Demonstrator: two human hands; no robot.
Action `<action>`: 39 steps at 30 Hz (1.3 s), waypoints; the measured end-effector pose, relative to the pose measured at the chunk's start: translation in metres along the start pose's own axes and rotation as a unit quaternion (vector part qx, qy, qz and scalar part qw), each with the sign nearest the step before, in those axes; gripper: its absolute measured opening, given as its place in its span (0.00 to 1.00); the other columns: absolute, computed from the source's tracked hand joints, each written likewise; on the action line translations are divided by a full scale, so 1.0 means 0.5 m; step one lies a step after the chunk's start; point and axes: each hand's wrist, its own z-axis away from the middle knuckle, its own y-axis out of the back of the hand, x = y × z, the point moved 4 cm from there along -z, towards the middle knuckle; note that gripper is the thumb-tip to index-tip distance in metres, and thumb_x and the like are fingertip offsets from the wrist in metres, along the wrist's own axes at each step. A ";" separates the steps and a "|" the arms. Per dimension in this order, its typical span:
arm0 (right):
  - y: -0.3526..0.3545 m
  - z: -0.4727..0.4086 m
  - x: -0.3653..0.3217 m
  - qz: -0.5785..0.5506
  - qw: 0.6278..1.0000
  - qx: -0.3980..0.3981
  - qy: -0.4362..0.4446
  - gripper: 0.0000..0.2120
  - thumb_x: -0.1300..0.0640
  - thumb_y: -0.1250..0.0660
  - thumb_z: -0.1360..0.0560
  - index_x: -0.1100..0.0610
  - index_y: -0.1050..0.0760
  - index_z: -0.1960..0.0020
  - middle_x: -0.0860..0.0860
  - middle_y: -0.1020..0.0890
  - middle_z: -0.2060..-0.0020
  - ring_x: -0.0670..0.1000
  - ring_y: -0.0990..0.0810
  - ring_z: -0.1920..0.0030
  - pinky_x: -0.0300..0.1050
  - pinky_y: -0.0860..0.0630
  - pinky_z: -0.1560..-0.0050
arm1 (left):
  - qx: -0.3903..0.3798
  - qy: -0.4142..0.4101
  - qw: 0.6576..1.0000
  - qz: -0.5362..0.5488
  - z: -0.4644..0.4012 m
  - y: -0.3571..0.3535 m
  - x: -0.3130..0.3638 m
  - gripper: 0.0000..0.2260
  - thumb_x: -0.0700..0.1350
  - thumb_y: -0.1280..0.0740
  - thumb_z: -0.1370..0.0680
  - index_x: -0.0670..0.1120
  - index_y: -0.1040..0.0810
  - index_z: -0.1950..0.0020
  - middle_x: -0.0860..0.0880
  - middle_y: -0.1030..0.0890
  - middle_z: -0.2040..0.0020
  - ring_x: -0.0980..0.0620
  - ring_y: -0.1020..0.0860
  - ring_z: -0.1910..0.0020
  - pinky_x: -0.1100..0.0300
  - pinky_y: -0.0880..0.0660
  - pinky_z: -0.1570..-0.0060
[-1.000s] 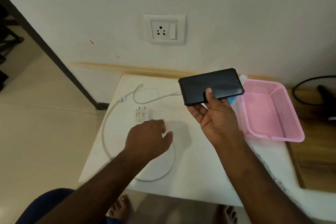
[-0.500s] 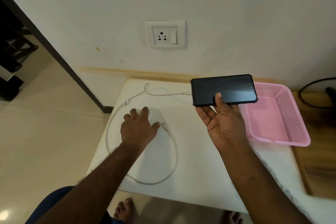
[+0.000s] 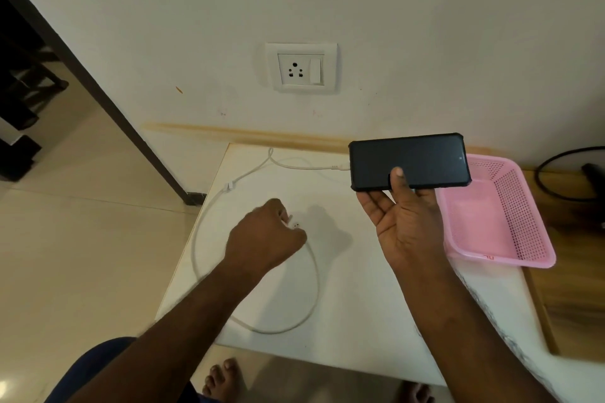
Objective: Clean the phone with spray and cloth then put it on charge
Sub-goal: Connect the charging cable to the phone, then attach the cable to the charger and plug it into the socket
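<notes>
Above table [image 3: 360, 321], right hand [image 3: 406, 226] holds phone [image 3: 409, 162]; left hand [image 3: 265, 239] grips charger [image 3: 294, 225]

free: table [image 3: 360, 288] centre | blocked: cable [image 3: 314, 275] loop left, pink basket [image 3: 510, 258] right

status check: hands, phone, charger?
Left hand closed on charger plug on the table. Right hand holds phone above the table, screen dark. Wall socket empty; nothing in the way.
</notes>
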 end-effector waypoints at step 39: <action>-0.007 0.019 -0.141 0.092 0.995 -0.022 0.037 0.21 0.52 0.36 0.21 0.53 0.32 0.30 0.55 0.19 0.39 0.59 0.19 0.42 0.59 0.20 0.49 | 0.333 -0.128 0.931 -0.077 0.184 0.400 -0.035 0.05 0.42 0.30 0.26 0.49 0.19 0.51 0.53 0.23 0.61 0.52 0.27 0.65 0.58 0.35 0.64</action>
